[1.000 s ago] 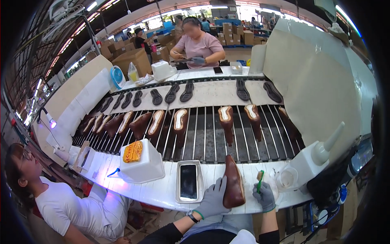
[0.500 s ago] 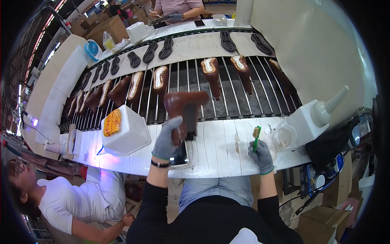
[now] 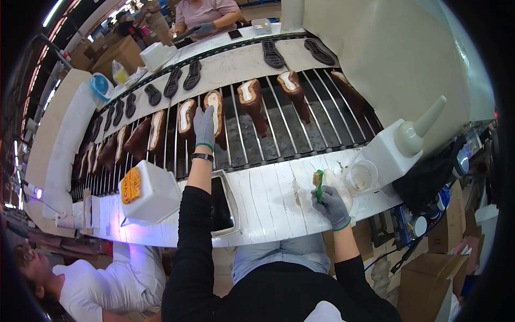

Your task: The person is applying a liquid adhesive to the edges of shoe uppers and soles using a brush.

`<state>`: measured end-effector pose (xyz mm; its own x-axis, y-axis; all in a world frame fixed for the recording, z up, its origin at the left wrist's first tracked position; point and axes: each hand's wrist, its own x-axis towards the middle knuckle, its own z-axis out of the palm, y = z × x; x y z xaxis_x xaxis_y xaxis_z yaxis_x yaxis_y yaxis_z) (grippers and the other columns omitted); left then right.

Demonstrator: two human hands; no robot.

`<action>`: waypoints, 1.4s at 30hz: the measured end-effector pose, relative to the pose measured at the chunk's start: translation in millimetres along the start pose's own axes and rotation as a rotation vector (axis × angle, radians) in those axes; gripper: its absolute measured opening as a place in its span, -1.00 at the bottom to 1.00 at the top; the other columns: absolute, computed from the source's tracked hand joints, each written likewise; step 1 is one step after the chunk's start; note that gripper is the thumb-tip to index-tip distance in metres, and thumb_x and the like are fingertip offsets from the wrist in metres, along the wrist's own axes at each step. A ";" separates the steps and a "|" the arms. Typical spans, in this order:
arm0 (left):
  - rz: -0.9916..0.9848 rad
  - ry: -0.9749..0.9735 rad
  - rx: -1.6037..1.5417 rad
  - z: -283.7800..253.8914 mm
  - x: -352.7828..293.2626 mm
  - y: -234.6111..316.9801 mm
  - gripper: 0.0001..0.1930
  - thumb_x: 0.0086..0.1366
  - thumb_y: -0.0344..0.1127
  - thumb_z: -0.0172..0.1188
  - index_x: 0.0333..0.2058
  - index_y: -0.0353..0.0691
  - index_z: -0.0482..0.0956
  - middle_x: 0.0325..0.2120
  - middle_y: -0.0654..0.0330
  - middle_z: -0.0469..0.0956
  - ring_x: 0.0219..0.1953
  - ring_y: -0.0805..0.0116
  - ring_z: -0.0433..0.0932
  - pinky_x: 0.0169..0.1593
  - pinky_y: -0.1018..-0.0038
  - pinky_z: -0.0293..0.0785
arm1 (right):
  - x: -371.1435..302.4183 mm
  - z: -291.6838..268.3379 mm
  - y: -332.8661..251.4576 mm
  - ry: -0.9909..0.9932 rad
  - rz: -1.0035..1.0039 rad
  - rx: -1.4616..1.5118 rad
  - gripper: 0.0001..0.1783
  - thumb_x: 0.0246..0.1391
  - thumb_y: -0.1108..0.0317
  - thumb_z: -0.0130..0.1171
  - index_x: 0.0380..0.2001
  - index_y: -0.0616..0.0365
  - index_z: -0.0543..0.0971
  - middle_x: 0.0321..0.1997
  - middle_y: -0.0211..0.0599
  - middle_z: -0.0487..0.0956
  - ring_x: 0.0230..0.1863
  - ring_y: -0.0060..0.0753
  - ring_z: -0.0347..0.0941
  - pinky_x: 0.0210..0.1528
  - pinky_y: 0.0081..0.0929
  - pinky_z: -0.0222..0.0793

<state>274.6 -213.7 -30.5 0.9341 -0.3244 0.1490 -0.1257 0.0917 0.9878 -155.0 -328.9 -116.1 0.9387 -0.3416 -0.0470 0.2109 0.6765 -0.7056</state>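
Reaching over the metal-bar rack, my gloved left hand (image 3: 204, 127) grips the side of a brown boot (image 3: 215, 110). That boot lies among the others with its pale, unsoled bottom facing up; my fingers partly cover it. To its left is another brown boot (image 3: 185, 119), also bottom up. My gloved right hand (image 3: 331, 206) is closed round a small green-handled brush (image 3: 320, 188), bristles up, above the white table's near edge. Next to that hand stands a clear round cup (image 3: 360, 177).
More boots (image 3: 252, 102) rest along the rack (image 3: 271, 123), with black shoe soles (image 3: 272, 53) on the belt behind. A white spouted bottle (image 3: 397, 142), a white container (image 3: 155, 196) and a dark-surfaced tray (image 3: 221, 206) stand on the table (image 3: 268, 193). Another person (image 3: 96, 284) sits at the left.
My left hand has carried the boot from above the table forward and left onto the rack, bottom up. My right hand still holds the brush. The whole view has shifted.
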 end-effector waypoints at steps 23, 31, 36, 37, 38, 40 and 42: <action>0.220 -1.290 1.263 76.3 -122.3 22.4 -0.36 0.32 0.08 0.04 0.21 -0.26 0.30 0.10 -0.12 0.43 0.10 -0.15 0.39 0.18 0.12 0.30 | 4.2 8.1 -9.0 0.037 0.085 0.035 -0.68 0.13 0.30 0.21 -0.16 0.36 0.54 -0.46 -0.35 0.51 -0.58 -0.63 0.30 -0.54 -0.71 0.18; 0.379 -1.154 1.113 38.0 -156.1 12.3 -0.30 0.33 0.14 -0.02 0.24 -0.31 0.23 0.18 -0.14 0.33 0.18 -0.21 0.30 0.25 0.11 0.18 | 7.5 33.7 -8.2 0.142 -0.136 0.003 -0.84 0.20 0.46 0.06 -0.17 0.28 0.42 -0.26 -0.23 0.50 -0.22 -0.38 0.45 -0.05 -0.45 0.39; 0.496 -1.173 1.202 37.5 -173.9 -2.1 -0.29 0.33 0.13 -0.02 0.25 -0.33 0.20 0.21 -0.21 0.26 0.20 -0.20 0.29 0.25 0.11 0.17 | 2.1 50.0 -10.1 0.593 -0.526 0.255 -0.83 0.29 0.50 -0.08 -0.08 0.28 0.39 -0.10 -0.16 0.50 -0.07 -0.33 0.49 0.07 -0.37 0.47; 0.559 -1.128 1.187 38.6 -176.9 -4.7 -0.26 0.29 0.12 0.03 0.24 -0.36 0.18 0.19 -0.22 0.27 0.19 -0.16 0.30 0.23 0.10 0.20 | 2.3 52.1 -8.8 0.690 -0.584 0.341 -0.81 0.31 0.50 -0.10 -0.05 0.28 0.38 -0.08 -0.15 0.49 -0.04 -0.34 0.48 0.10 -0.39 0.48; 0.599 -1.096 1.197 39.5 -178.9 -7.0 -0.23 0.25 0.10 0.08 0.24 -0.40 0.17 0.17 -0.22 0.28 0.19 -0.12 0.30 0.21 0.10 0.22 | 1.2 54.9 -5.3 0.695 -0.583 0.336 -0.81 0.31 0.50 -0.09 -0.05 0.30 0.37 -0.03 -0.12 0.48 -0.01 -0.31 0.48 0.13 -0.37 0.48; 0.623 -1.090 1.177 40.6 -182.1 -10.9 -0.22 0.28 0.10 0.05 0.26 -0.40 0.13 0.18 -0.23 0.26 0.21 -0.14 0.28 0.23 0.10 0.20 | 2.6 60.2 4.2 0.715 -0.558 0.306 -0.80 0.31 0.49 -0.09 -0.04 0.31 0.36 -0.02 -0.10 0.47 -0.01 -0.30 0.48 0.13 -0.36 0.48; 0.648 -1.083 1.177 41.5 -184.2 -14.0 -0.17 0.28 0.10 0.05 0.29 -0.43 0.04 0.21 -0.25 0.20 0.24 -0.18 0.24 0.27 0.09 0.15 | 3.5 64.8 13.2 0.726 -0.541 0.282 -0.79 0.31 0.49 -0.09 -0.04 0.32 0.36 -0.02 -0.09 0.47 -0.01 -0.28 0.49 0.13 -0.34 0.48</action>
<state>90.4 -194.3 -69.8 0.0670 -0.9975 -0.0232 -0.9801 -0.0701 0.1858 -131.3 -278.9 -79.8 0.3146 -0.9132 -0.2589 0.7152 0.4074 -0.5679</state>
